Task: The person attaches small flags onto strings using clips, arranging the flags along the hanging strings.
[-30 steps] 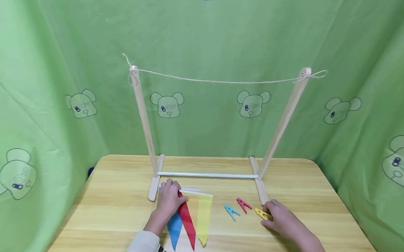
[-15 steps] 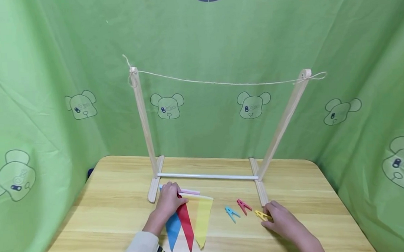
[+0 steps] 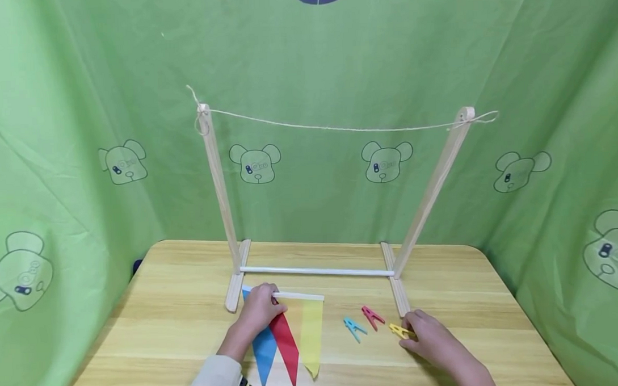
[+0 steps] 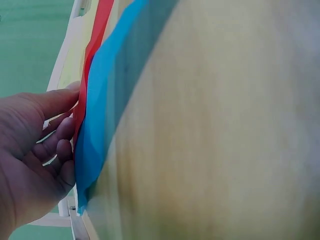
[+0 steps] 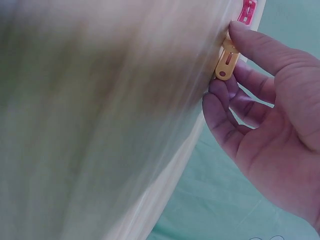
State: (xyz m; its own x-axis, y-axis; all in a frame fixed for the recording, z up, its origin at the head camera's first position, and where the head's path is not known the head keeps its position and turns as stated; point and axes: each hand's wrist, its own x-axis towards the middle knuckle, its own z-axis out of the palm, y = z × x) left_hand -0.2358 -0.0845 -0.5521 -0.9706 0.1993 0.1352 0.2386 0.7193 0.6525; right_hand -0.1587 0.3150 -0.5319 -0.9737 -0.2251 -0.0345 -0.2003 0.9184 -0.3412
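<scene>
My left hand (image 3: 259, 308) pinches the red pennant (image 3: 285, 336) near its top edge, thumb on one side and fingers on the other. A blue pennant (image 3: 265, 351) lies beside it, its upper part partly hidden by the hand. To the right lies a yellow pennant (image 3: 310, 335) with a white top band. My right hand (image 3: 429, 336) holds a yellow clothespin (image 5: 227, 62) between thumb and fingers, low over the tabletop. Left of that hand lie a pink clothespin (image 3: 373, 317) and a blue clothespin (image 3: 354, 329).
Behind the hands stands a wooden frame with a left post (image 3: 219, 190), a right post (image 3: 434, 191) and a white crossbar (image 3: 317, 270). A thin string (image 3: 332, 128) hangs between the post tops. Green printed cloth (image 3: 309, 210) surrounds the wooden table (image 3: 155, 329).
The left hand shifts slightly, and the pennants' tips swing a little. A pinkish strip behind the yellow pennant's band, seen half a second ago, is now hidden. My right hand stays in place.
</scene>
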